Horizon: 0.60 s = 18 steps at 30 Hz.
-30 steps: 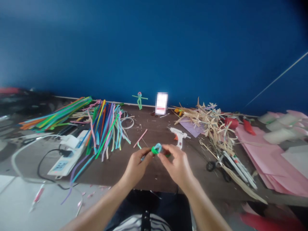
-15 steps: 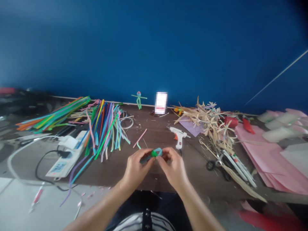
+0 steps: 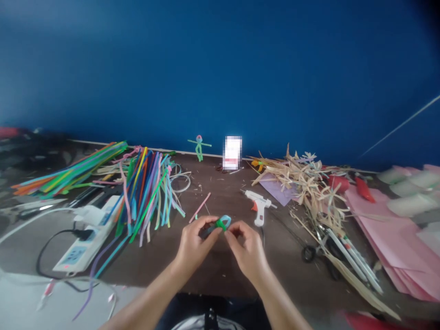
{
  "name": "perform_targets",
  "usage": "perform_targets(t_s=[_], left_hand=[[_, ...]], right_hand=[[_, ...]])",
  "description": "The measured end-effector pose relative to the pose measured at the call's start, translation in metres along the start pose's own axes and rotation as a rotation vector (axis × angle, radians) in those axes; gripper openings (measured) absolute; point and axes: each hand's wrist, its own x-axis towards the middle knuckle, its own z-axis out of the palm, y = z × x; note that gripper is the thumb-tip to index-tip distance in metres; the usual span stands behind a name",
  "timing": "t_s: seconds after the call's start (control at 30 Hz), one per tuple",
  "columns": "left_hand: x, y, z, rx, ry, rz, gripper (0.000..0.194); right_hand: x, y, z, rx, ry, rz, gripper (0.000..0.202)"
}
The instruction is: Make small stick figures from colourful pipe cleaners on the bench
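Observation:
Over the middle of the dark table, my left hand (image 3: 197,240) pinches a small light blue loop of pipe cleaner (image 3: 226,219) wrapped with a green pipe cleaner (image 3: 220,224). My right hand (image 3: 244,245) is closed too, its thumb and forefinger pressed together at the right side of the green wrap. Fingers cover part of the piece. A pink pipe cleaner (image 3: 200,207) lies just beyond my left hand. Past my right hand rests a white glue gun (image 3: 260,206).
Bundled colourful pipe cleaners (image 3: 147,188) and a power strip (image 3: 87,243) with cords lie left. A green figure (image 3: 199,149) and a blurred bright screen (image 3: 232,152) stand at the back. Straw-like flowers (image 3: 299,172), scissors (image 3: 309,252) and pink paper (image 3: 385,233) lie right.
The view has shifted slightly, so the table items sit lower. My hands stay together; the light blue loop now points more upward, and my right fingers have drawn slightly lower beside the green wrap.

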Motion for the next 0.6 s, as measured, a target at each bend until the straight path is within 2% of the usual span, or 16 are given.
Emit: perform_targets(t_s=[0.2,0.4,0.6], left_hand=[[0.018,-0.005,0.007,-0.259,-0.043,-0.19,0.019],[0.03,-0.01,0.01,-0.61,-0.091,-0.47,0.024],[0.036,-0.017,0.007,-0.76,-0.145,-0.677,0.027]], right_hand=[[0.013,0.008,-0.003,-0.069,0.004,0.023,0.02],[0.022,0.014,0.0,-0.096,0.003,0.003,0.02],[0.029,0.016,-0.001,-0.077,-0.056,-0.038,0.011]])
